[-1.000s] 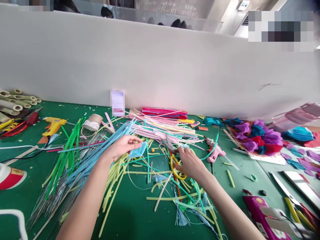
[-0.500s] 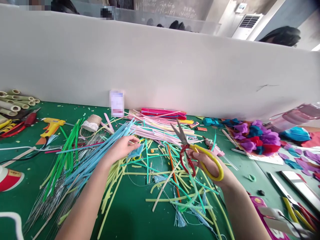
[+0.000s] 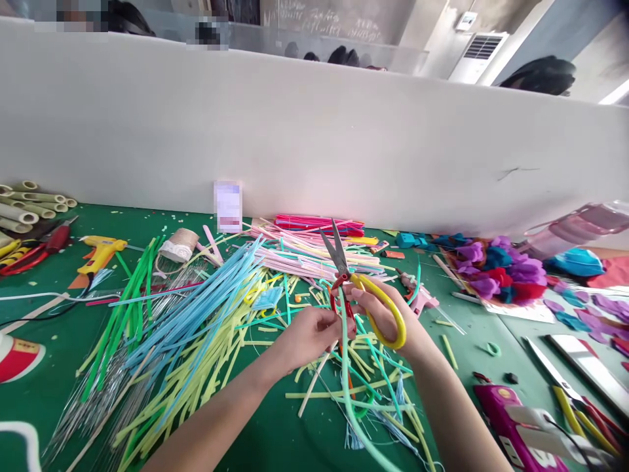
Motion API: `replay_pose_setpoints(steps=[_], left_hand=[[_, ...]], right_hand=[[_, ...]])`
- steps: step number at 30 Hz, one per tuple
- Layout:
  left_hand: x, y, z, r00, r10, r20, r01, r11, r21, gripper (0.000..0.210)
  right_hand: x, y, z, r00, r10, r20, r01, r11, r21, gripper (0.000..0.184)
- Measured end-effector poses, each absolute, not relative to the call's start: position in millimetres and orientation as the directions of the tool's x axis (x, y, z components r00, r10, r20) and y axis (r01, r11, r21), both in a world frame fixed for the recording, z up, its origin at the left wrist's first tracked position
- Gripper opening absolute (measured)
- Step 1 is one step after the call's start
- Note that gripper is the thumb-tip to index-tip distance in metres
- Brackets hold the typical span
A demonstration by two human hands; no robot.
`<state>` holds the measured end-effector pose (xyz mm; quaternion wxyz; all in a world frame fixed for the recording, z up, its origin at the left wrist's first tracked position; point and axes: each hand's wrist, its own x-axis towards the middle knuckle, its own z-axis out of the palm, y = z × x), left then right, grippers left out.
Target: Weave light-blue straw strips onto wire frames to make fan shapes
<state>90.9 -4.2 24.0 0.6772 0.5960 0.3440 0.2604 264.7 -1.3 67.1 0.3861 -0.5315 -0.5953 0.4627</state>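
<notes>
My right hand (image 3: 381, 305) is closed on a pair of scissors (image 3: 338, 255) with one yellow and one red handle loop. The blades point up and stand apart. A mint-green pipe cleaner (image 3: 348, 387) hangs from beside the red loop and curves down toward the bottom edge. My left hand (image 3: 312, 337) has its fingertips pinched on this pipe cleaner, right by the red loop; the exact contact is partly hidden. Left of the hands, a small light-blue piece (image 3: 266, 298) lies among yellow-green pipe cleaners (image 3: 196, 387) and a blue bundle (image 3: 196, 308).
Pink pipe cleaners (image 3: 314, 259) lie at the back, below a white partition (image 3: 295, 144). To the left are a yellow glue gun (image 3: 101, 254) and a twine spool (image 3: 179, 246). At right are purple petals (image 3: 528, 269), a magenta power strip (image 3: 498, 419) and other scissors (image 3: 560, 373).
My left hand has left the light-blue piece and moved right to the pipe cleaner. My right hand has shifted left with the scissors, and the pipe cleaner now hangs lower toward me.
</notes>
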Motion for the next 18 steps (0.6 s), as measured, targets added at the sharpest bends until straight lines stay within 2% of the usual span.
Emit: replay_pose_setpoints(steps=[6,8,12,15,18], left_hand=[[91.8,-6.2,31.9,0.593,0.768,-0.243,-0.203,0.435,0.877,0.035],[88.7,-3.5,32.8,0.638,0.728,-0.251,-0.190,0.465,0.864,0.035],[85.5,-1.9,26.7,0.720,0.658,-0.221,-0.074,0.390,0.918,0.035],[94.5,-10.7,16.2,0.747,0.630,-0.213,-0.052,0.374,0.926,0.037],[109.1,-23.5,7.1,0.739,0.638,-0.217,-0.019,0.341,0.940,0.040]], right_hand=[[273.9,-3.7,72.4,-0.175,0.984,0.026,0.441,0.102,-0.892,0.040],[281.4,-4.9,73.5,-0.159,0.987,0.019,0.505,0.098,-0.858,0.042],[300.9,-6.7,83.3,-0.125,0.992,-0.008,0.561,0.064,-0.826,0.041],[315.0,-6.1,94.4,0.100,0.993,0.061,0.531,-0.001,-0.848,0.046],[321.9,-5.4,102.3,0.422,0.888,0.180,0.412,-0.011,-0.911,0.047]])
